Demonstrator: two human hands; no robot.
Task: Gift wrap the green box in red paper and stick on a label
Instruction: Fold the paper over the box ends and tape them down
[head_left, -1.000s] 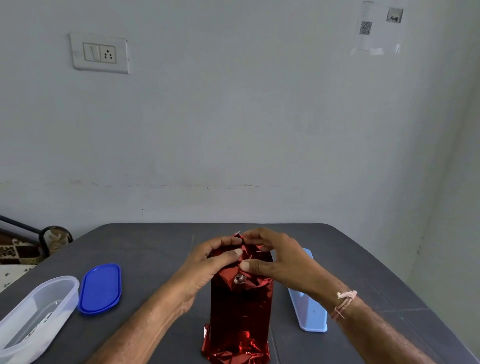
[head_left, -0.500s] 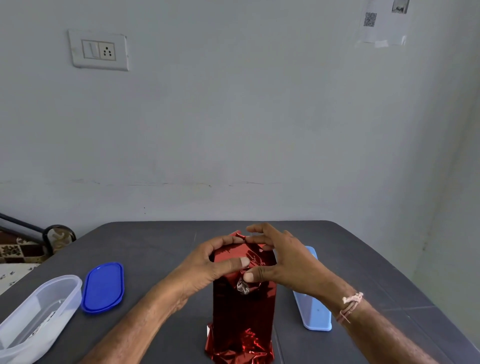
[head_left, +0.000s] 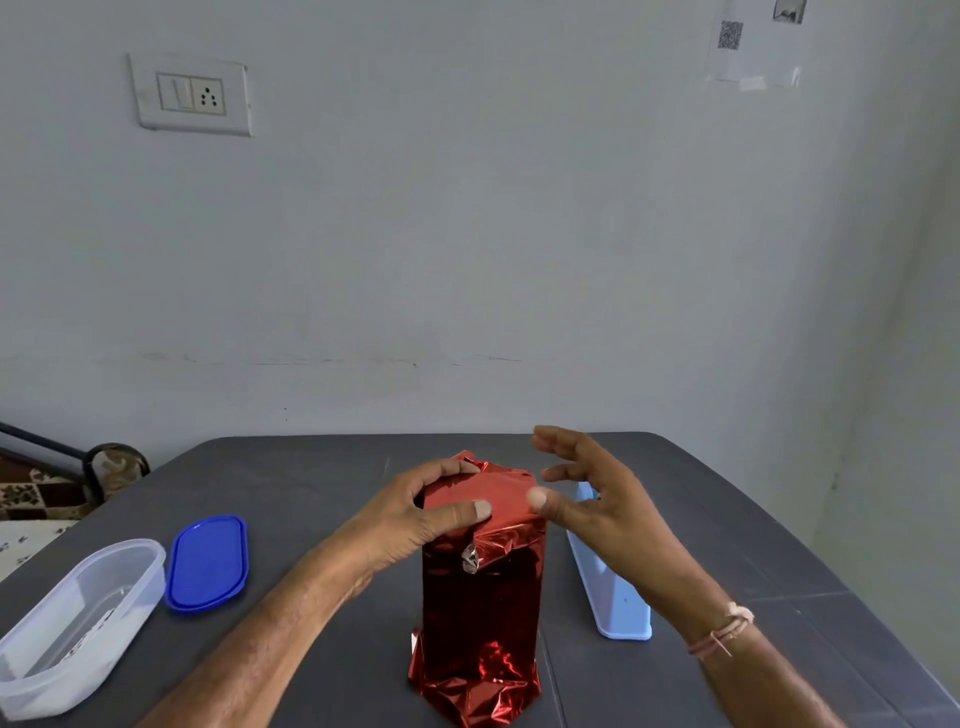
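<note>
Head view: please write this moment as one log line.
box: upright, wrapped | left hand: grips box top | right hand: open, beside box

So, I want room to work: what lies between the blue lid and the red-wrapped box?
Bare grey table, crossed by the left forearm, per the head view.

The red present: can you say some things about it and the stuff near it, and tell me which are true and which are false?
1. The red present stands upright on the table. True.
2. Both hands hold it. False: only the left hand holds its top; the right hand is open beside it.
3. The blue lid lies beside the clear tub. True.
4. The pale blue holder stands left of the present. False: it stands to its right.
</note>
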